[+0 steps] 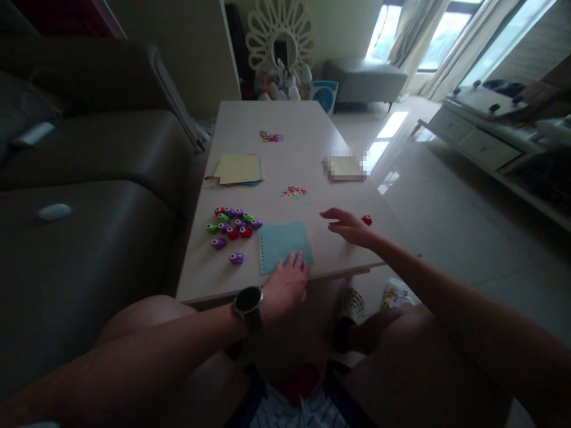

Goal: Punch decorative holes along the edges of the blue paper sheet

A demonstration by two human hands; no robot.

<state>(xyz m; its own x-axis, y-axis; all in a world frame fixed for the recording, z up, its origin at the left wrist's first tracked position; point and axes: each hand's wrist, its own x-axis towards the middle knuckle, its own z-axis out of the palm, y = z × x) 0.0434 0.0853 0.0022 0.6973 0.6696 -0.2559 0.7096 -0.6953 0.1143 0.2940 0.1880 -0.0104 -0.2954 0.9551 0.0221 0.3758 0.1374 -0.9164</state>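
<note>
My left hand [289, 278], with a watch [248, 301] on its wrist, rests its spread fingers on the lower right part of a light blue sheet [284, 241]. The sheet has a row of holes down its left edge. To the right of it, my right hand [348, 227] hovers over the table with fingers stretched out and nothing visible in them. A small red toy with an eye [366, 220] sits just beyond that wrist. Left of the sheet lie several purple, green and red one-eyed toys [232, 232], with one purple toy [236, 258] apart from the group.
On the pale table [294, 119] are a stack of yellow and blue paper [239, 169], a pile of small colourful pieces [294, 192], a farther pile [270, 137] and a blurred-out flat object [345, 168]. A dark sofa [89, 238] borders the table on the left.
</note>
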